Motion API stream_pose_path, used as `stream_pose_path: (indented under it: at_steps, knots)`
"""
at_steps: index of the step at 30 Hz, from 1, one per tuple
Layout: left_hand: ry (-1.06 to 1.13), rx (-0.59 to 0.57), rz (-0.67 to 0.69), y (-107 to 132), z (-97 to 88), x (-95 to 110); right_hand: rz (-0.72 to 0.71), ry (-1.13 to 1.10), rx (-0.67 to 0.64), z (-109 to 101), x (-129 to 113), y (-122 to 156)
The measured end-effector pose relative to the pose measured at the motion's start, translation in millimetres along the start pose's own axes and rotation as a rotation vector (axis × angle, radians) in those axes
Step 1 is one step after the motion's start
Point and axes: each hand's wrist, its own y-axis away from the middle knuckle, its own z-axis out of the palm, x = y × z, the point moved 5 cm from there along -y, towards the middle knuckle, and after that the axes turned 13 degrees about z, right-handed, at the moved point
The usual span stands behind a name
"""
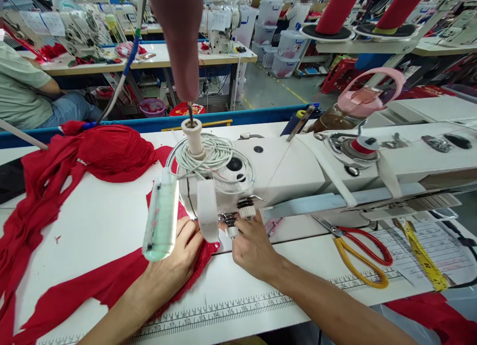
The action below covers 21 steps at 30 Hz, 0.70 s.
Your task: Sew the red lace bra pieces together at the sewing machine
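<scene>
A white sewing machine (290, 161) stands across the table. My left hand (182, 250) rests by its needle end, fingers bent and closed on red lace-edged fabric (203, 260); the fingertips are partly hidden behind the machine head. The fabric trails down to the left under my left wrist. My right hand (249, 243) is at the right side of the needle area, its fingers curled together behind the white tension knob (247, 211). What those fingers pinch, if anything, is hidden. A pale green lamp (161, 221) hangs in front of my left hand.
Red-and-yellow-handled scissors (357, 250), a yellow measuring tape (423, 255) and a written sheet (454, 255) lie right. Red fabric (112, 154) is heaped left. A printed ruler (223, 312) runs along the front edge. Behind stands a pink-lidded bottle (359, 102); a person (26, 87) sits far left.
</scene>
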Motion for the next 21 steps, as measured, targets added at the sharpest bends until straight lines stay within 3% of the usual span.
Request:
stream_pose_path:
  at_steps: [6, 17, 21]
  knots:
    - [0.052, -0.001, -0.030, 4.0, 3.5, -0.2, -0.022, -0.010, 0.011, 1.6, -1.3, -0.5]
    - [0.085, 0.030, -0.043, 0.6, -1.5, -0.4, -0.021, 0.036, -0.096, 9.5, 1.5, 0.2]
    - [0.091, 0.065, -0.013, -2.8, -4.6, -1.2, -0.025, 0.050, -0.158, 0.1, 0.0, -4.5]
